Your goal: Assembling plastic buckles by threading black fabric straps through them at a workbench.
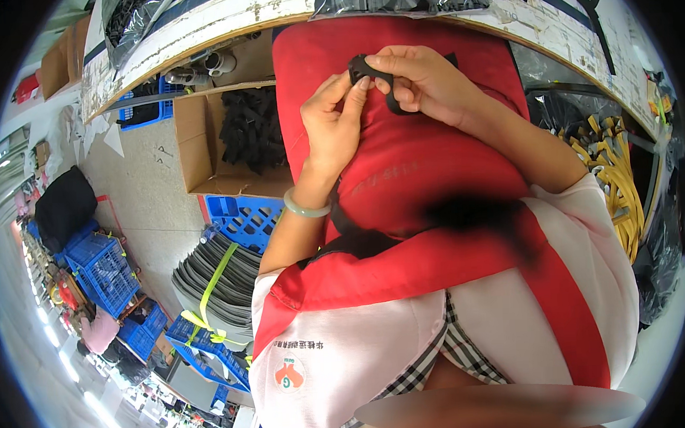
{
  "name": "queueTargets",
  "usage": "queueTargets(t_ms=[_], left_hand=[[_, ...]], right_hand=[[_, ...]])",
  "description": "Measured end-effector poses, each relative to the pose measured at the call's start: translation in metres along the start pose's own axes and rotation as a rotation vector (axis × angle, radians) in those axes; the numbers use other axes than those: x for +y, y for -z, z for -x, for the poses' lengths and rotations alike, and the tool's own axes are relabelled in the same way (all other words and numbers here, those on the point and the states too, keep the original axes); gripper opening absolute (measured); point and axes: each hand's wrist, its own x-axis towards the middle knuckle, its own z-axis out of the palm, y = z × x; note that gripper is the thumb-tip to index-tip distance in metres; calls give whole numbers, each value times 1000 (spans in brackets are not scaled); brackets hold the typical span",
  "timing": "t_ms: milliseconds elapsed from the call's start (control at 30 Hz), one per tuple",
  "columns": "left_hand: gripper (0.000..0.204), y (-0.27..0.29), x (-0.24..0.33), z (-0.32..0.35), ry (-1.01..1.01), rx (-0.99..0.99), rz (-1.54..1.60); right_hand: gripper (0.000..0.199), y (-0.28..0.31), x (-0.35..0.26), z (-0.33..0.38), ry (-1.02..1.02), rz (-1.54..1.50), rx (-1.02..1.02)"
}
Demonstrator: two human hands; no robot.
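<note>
Pale speckled floor (157, 209); scuffed white worktable (249, 15) across top; bright strip lights (103, 415) lower left

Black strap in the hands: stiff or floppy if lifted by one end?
Probably fairly floppy: the strap curves between the left hand and right hand. Likely light, being narrow and small enough for a pinch grip.

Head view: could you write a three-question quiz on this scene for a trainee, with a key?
1. True or false: only the right hand touches the small black strip.
2. What lies in the cardboard box? A) yellow straps; B) black pieces; C) blue baskets.
3. On which arm is the pale bangle worn?

Key: 1. False; the left hand touches it too. 2. B. 3. Left.
</note>
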Motion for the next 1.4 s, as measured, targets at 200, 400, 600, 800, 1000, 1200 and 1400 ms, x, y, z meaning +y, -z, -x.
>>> queueTargets(t_ms=[200, 400, 600, 800, 1000, 1200, 1400], left_hand=[[23, -3, -1, -8, -259, 112, -266], [23, -2, -4, -13, -339, 97, -296], [26, 3, -15, -14, -359, -24, -432], [20, 19, -2, -17, 485, -13, 650], [16, 3, 8, -18, 371, 120, 568], [17, 2, 12, -19, 265, 180, 419], [17, -3, 7, -14, 28, 84, 230]], right_hand=[[19, -9, 4, 2, 39, -180, 5], [20, -5, 0, 2, 5, -315, -45], [21, -5, 6, -6, 178, 13, 108], [19, 9, 4, -8, 203, 501, 105], [14, -16, -3, 10, 750, 746, 166], [17, -6, -12, 10, 374, 665, 230], [22, -6, -3, 0, 330, 545, 236]])
